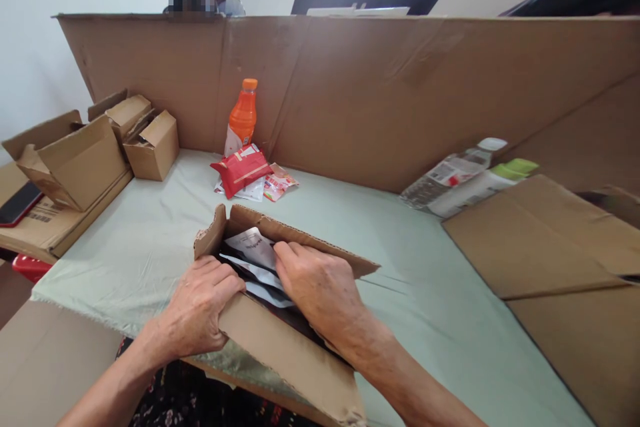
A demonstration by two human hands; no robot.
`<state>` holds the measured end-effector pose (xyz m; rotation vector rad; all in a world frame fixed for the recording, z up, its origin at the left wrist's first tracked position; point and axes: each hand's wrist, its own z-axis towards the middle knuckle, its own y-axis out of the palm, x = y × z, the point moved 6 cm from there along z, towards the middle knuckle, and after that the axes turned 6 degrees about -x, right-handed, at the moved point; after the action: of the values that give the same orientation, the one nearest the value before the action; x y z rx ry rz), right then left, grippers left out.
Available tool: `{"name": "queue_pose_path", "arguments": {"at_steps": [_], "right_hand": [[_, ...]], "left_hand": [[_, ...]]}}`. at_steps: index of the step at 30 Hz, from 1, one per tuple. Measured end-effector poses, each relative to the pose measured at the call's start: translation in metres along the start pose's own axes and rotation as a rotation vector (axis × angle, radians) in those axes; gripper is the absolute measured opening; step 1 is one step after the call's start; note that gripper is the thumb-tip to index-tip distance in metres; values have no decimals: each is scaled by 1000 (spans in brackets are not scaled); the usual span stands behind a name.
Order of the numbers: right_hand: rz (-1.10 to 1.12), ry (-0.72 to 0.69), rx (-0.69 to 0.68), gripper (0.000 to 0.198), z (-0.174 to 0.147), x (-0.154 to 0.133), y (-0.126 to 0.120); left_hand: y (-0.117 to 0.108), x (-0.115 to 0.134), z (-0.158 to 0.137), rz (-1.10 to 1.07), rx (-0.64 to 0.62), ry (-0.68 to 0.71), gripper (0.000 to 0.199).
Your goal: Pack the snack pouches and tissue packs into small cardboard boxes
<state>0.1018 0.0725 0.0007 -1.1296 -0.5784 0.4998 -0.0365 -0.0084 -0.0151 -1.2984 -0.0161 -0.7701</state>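
Dark patterned clothing shows at the bottom edge of the frame, left of centre. Just above it, the open cardboard box stands slantwise on a pale green cloth, from the centre towards the bottom of the frame. The left hand clasps the box's near left corner, its fingers bent over the rim. The right hand reaches into the opening, fingers curled in, pinching the edge of a silver-white packet; its fingertips are partly hidden. Pale blue packets stand beside that one inside the box.

At the right, large cardboard flaps reach the frame's edge. At the left, a dark phone and an open carton rest on a flat box, with a smaller carton just beside.

Above centre, a red packet overlaps a pink packet in front of an orange bottle. A clear bottle leans at the right, and a cardboard wall spans the back.
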Motion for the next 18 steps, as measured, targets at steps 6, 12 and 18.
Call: {"name": "queue_pose_path", "arguments": {"at_steps": [6, 12, 18], "right_hand": [[29, -73, 107, 26, -6, -1, -16], [40, -74, 148, 28, -6, -2, -21], [104, -100, 109, 20, -6, -5, -15]], "left_hand": [[0, 0, -1, -4, -6, -9, 42], [-1, 1, 0, -14, -25, -10, 41], [-1, 0, 0, 2, -10, -9, 41]]}}
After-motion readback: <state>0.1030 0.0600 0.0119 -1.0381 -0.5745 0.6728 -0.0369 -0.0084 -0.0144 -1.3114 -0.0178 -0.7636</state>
